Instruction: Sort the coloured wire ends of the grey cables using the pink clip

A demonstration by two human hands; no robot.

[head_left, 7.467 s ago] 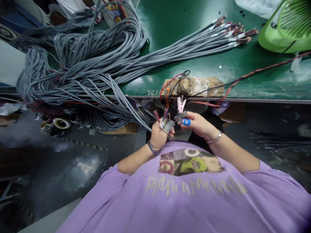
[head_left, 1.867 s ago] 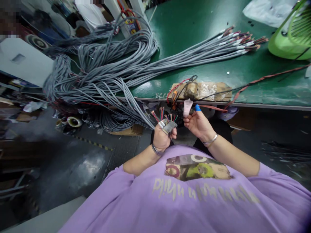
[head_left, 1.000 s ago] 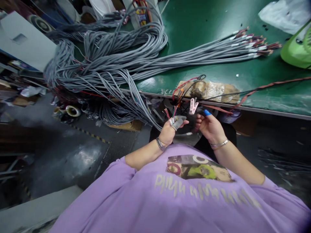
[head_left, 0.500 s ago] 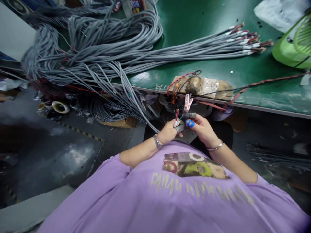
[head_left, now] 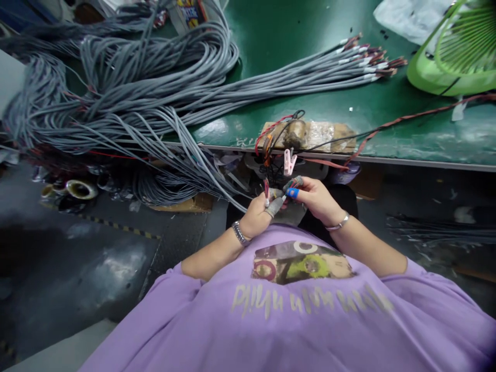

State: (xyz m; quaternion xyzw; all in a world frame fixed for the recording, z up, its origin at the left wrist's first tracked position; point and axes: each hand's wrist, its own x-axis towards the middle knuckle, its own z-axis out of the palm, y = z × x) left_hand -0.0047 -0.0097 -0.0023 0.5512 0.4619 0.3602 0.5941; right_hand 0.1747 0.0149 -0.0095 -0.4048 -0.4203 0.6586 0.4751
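Grey cables (head_left: 217, 173) run down over the table edge to my left hand (head_left: 259, 211), whose fingers are closed on a cable end. Red and dark wire tips (head_left: 266, 190) stick up from that hand. My right hand (head_left: 314, 199), with blue tape on a finger, pinches a small bunch of coloured wires (head_left: 296, 182) close to my left fingertips. Both hands wear grey finger covers. Just above them, a pink clip (head_left: 289, 162) hangs at the table edge beside a wooden block (head_left: 329, 137) with red and black wires.
A large heap of grey cables (head_left: 127, 88) covers the left of the green table (head_left: 279, 31). Stripped cable ends (head_left: 372, 62) lie at the right, near a green fan (head_left: 453, 57) and a plastic bag (head_left: 403, 18). Below the edge are coiled cables (head_left: 166, 188).
The view has shifted, so the table items appear further left. My hands have drawn slightly apart, and coloured wires now show between my right fingers.
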